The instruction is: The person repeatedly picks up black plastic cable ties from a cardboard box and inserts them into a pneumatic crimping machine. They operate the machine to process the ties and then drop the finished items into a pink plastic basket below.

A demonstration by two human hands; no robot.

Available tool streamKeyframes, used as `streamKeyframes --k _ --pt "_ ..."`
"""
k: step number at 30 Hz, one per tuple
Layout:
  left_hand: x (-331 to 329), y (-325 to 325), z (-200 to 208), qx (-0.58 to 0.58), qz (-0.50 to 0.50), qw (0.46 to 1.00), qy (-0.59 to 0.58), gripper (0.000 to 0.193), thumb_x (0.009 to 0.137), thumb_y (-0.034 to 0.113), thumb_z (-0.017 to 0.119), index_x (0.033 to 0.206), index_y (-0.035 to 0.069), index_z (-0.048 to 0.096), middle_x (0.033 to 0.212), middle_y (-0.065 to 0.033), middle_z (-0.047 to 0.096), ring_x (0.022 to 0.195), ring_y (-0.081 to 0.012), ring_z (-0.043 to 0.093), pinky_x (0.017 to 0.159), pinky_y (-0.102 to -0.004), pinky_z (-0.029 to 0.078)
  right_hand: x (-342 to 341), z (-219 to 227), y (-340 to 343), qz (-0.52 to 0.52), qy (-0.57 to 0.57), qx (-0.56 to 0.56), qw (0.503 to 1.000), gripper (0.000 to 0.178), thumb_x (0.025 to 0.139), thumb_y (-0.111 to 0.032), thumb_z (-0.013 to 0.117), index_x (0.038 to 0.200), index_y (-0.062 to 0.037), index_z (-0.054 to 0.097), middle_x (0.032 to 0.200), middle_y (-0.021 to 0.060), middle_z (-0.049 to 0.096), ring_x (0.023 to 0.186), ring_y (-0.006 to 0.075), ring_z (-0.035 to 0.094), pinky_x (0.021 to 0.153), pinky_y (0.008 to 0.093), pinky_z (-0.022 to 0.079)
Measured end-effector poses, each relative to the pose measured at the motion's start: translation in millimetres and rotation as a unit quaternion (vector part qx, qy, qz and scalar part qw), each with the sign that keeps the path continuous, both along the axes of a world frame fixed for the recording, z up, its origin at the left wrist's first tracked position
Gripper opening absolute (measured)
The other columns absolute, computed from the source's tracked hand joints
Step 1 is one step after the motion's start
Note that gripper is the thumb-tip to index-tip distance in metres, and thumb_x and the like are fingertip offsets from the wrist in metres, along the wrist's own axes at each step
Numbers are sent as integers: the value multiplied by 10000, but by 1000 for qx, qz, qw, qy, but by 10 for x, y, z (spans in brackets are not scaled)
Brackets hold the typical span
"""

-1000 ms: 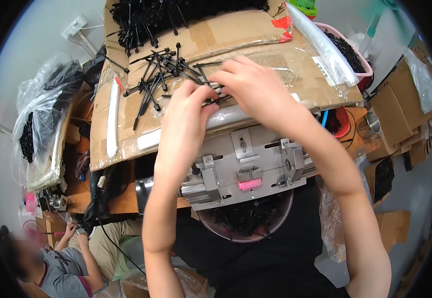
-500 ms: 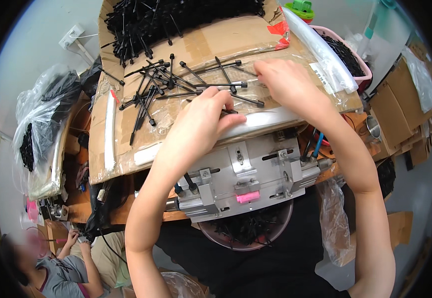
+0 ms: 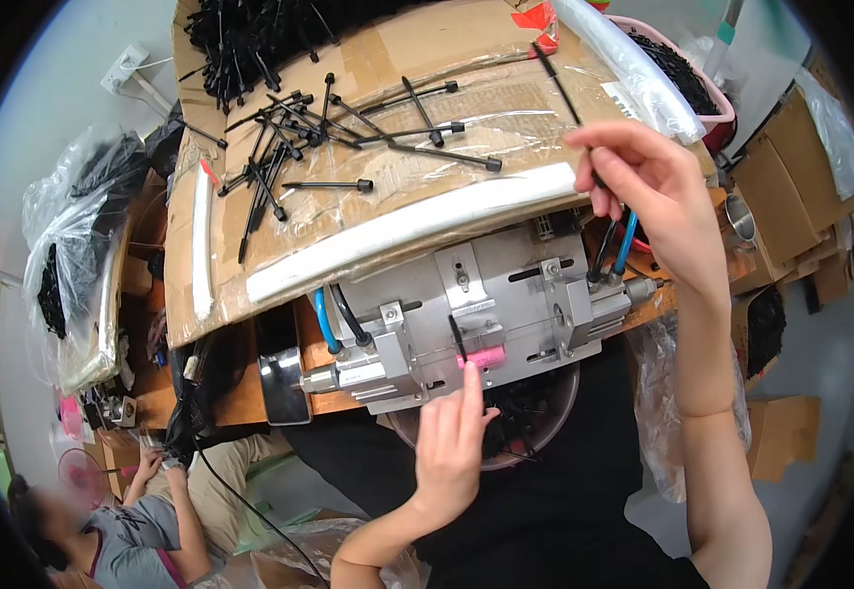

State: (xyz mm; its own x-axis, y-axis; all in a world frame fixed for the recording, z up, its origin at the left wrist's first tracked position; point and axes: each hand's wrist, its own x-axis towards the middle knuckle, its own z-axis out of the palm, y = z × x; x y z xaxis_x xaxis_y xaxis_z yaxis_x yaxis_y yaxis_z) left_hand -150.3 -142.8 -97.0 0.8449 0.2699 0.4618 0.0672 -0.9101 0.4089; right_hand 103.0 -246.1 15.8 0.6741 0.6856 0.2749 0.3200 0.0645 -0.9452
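Observation:
My right hand [image 3: 648,187] is raised at the right edge of the cardboard, pinching a thin black rod [image 3: 561,86] that slants up and to the left. Lower down, my left hand [image 3: 449,447] stretches its index finger to a pink block [image 3: 486,357] on a metal fixture [image 3: 402,285]. Another black rod [image 3: 457,337] stands at that fingertip, against the pink block; the thumb is apart from the finger. Several black rods with knobbed ends [image 3: 329,185] lie loose on the cardboard sheet [image 3: 348,231], beyond both hands.
A heap of black rods [image 3: 250,44] fills the far end of the cardboard. Under the fixture sits a round basin [image 3: 572,412] with black parts. Blue air hoses [image 3: 324,319] rise at the fixture. A co-worker [image 3: 137,530] sits at lower left; a pink basket [image 3: 716,103] stands far right.
My left hand has come back from the rods on the cardboard to the pink block, where a rod now stands. My right hand has moved right and nearer, lifting a rod.

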Motion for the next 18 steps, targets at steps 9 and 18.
streamKeyframes --k 9,18 --pt "165 -106 -52 9 -17 998 63 687 735 3 741 1364 -72 476 981 -123 560 897 -294 511 803 -389 454 -507 -129 -313 -118 -7 107 987 208 873 -16 691 1064 30 623 904 74 674 745 101 606 656 201 461" --pt "652 732 707 103 88 990 -40 518 832 160 711 1299 4 552 925 -119 540 854 -294 517 810 -411 432 -1417 -1200 -299 -32 -279 -66 958 684 717 57 761 1347 75 495 678 97 529 583 231 540 559 354 454"
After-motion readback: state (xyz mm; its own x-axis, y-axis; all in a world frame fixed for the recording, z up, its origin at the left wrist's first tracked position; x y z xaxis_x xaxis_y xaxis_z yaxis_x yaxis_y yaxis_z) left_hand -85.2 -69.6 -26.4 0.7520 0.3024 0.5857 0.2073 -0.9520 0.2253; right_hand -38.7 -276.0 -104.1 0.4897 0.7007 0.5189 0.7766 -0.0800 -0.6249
